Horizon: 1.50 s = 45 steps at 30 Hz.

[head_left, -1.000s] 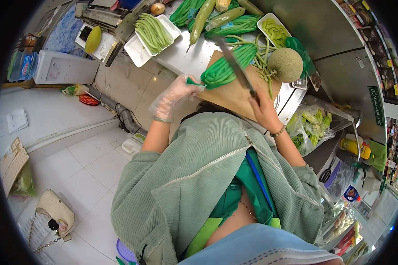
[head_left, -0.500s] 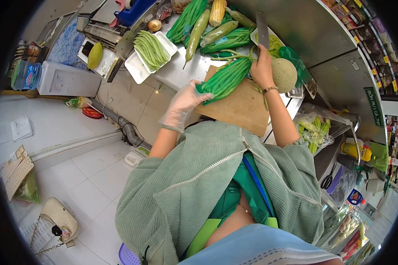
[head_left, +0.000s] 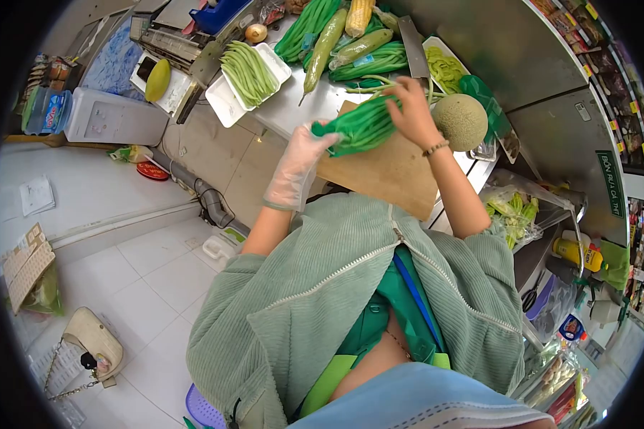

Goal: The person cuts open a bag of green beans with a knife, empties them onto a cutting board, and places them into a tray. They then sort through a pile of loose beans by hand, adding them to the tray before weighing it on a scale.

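A green mesh bag of long beans (head_left: 365,129) hangs over the brown cutting board (head_left: 386,171). My left hand (head_left: 304,154), in a clear plastic glove, is closed on the bag's left end. At the bag's right end is my bare right hand (head_left: 413,114), its fingers spread near the bean tips. The knife (head_left: 413,46) lies beyond my right hand, beside a tray of sliced green vegetable (head_left: 445,70). A netted melon (head_left: 459,122) sits just right of my right wrist.
Loose long beans (head_left: 249,74) rest in a white foam tray (head_left: 227,102) at the left. Wrapped gourds (head_left: 325,50), corn (head_left: 359,17) and more bagged beans (head_left: 372,62) lie at the back. An onion (head_left: 256,32) and a scale (head_left: 182,93) are farther left.
My right hand has let go of the knife, which now lies at the back, and has come to the beans with spread fingers. The bean bag has shifted slightly up.
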Available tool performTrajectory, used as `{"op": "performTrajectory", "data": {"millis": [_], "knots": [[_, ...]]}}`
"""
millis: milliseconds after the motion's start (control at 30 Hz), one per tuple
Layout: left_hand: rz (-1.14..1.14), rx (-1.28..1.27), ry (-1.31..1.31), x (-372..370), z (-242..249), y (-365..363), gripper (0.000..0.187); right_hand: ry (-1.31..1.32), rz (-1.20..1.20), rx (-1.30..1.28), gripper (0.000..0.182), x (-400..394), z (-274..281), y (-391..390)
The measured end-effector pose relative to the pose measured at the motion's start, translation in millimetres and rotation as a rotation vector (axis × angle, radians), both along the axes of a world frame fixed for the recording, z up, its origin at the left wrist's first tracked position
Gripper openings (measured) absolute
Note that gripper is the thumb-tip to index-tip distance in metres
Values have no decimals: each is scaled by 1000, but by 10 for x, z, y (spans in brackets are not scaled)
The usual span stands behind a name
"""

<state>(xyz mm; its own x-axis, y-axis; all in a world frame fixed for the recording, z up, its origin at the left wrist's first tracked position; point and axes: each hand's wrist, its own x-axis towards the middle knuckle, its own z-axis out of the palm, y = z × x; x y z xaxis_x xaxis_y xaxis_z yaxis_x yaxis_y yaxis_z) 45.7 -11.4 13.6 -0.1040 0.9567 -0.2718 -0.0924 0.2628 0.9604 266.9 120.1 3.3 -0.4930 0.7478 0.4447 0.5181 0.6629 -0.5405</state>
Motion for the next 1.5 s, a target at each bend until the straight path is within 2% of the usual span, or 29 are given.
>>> {"op": "performTrajectory", "data": {"millis": [67, 100, 200, 300, 333, 433, 500, 567, 633, 733, 800, 867, 967, 1100, 1200, 1267, 1367, 1467, 1500], "knots": [[41, 105, -168, -12, -53, 100, 18, 75, 178, -178, 21, -86, 317, -268], [48, 132, -132, 3, -8, 167, 17, 115, 231, -285, 22, -135, 449, -370], [52, 230, -98, 150, 372, 318, 12, 195, 194, -247, 24, -260, 595, -499], [21, 296, -433, 321, 587, 445, 11, 330, 42, -203, 25, -299, 716, -513], [35, 292, -461, 409, 738, 444, 8, 358, 26, -156, 21, -293, 799, -530], [-3, 325, -488, 538, 964, 428, 7, 375, -6, -194, 18, -188, 830, -491], [57, 380, -443, 586, 992, 440, 8, 412, 2, -158, 13, -122, 821, -453], [79, 345, -450, 610, 1051, 410, 8, 403, -8, -144, 11, -59, 824, -449], [68, 225, -506, 554, 1164, 349, 7, 508, -84, -253, 9, -25, 778, -411], [-33, 100, -348, 437, 1061, 337, 11, 674, -139, -341, 6, 40, 693, -313], [-92, 123, -92, 452, 906, 292, 20, 736, -114, -332, 7, 40, 663, -290], [-123, 177, 199, 489, 817, 252, 30, 672, -98, -239, 10, 16, 694, -296], [51, 291, 515, 568, 892, 203, 35, 509, -37, -117, 14, -2, 699, -313], [2, 213, 634, 471, 889, 268, 36, 304, 54, 34, 16, -35, 782, -407], [-24, 280, 703, 414, 723, 331, 36, 118, 5, 197, 13, -78, 754, -431], [-8, 366, 743, 381, 552, 368, 35, 5, -84, 164, 9, -83, 722, -442], [-97, 98, 335, 446, 885, 310, 28, -128, -219, 38, 10, -54, 739, -455], [-106, 45, -195, 470, 710, 314, 19, -166, -283, -85, 18, -23, 861, -481], [-64, 33, -266, 508, 759, 293, 19, -167, -295, -122, 22, -5, 910, -501]]}}
